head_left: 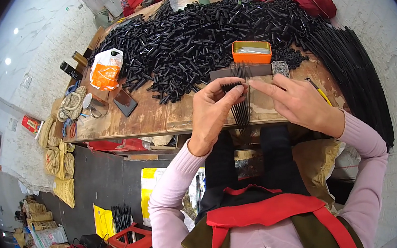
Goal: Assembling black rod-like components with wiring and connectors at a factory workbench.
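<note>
From where I stand, the left hand (213, 111) pinches a bunch of thin black rods (241, 114) between thumb and fingers; the rods reach down below them. The right hand (300, 101) is just beside, its thumb and index finger close together; whether a small piece is between, I cannot tell. The step seems to be fine work at the rod ends, and the next move probably calls for a steady left pinch. The rods look straight, slender and dark. Beyond the fingers stands an orange tin (252, 59); farther, a heap of black tubes (174, 43).
</note>
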A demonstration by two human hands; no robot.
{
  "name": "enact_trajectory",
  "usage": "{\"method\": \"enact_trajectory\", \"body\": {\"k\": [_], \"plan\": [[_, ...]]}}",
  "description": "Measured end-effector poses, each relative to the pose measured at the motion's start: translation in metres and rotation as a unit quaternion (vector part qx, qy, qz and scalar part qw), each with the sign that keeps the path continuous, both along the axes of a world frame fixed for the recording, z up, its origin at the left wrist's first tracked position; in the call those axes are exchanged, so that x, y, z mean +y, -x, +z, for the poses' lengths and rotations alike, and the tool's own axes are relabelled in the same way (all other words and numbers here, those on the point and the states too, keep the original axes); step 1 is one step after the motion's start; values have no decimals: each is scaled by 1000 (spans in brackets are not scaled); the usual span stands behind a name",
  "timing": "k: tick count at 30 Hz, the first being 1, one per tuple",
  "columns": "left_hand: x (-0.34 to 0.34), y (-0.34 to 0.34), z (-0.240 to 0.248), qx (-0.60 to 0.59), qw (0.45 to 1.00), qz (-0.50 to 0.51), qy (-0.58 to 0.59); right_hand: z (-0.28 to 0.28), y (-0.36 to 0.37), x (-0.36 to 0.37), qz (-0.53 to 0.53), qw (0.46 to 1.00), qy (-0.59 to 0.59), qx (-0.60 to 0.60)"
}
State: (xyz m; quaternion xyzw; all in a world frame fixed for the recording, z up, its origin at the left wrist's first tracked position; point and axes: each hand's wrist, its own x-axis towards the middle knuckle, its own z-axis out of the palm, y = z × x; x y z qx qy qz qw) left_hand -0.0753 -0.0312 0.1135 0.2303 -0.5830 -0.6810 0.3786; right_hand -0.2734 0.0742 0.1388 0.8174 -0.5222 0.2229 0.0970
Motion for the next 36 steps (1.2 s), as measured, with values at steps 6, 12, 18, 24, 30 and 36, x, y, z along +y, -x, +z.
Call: {"method": "enact_trajectory", "body": {"k": [6,12,18,24,30,36], "plan": [[-2,0,-3,11,1000,-8,-1,-1,-2,-2,-1,1000,-12,13],[-2,-1,0,23,1000,-3,-17,-3,-5,-4,8,998,-43,-35],[-3,-1,-3,20,1000,-5,-5,-11,-6,-10,55,980,-79,-175],[-4,-1,-5,21,1000,0,-3,-6,-6,-6,8,998,-44,-51],[-6,-5,-6,-1,1000,-12,-12,24,3,-4,2,994,32,100],[-4,-7,-4,13,999,-24,-16,16,21,-13,51,993,103,-13]]}}
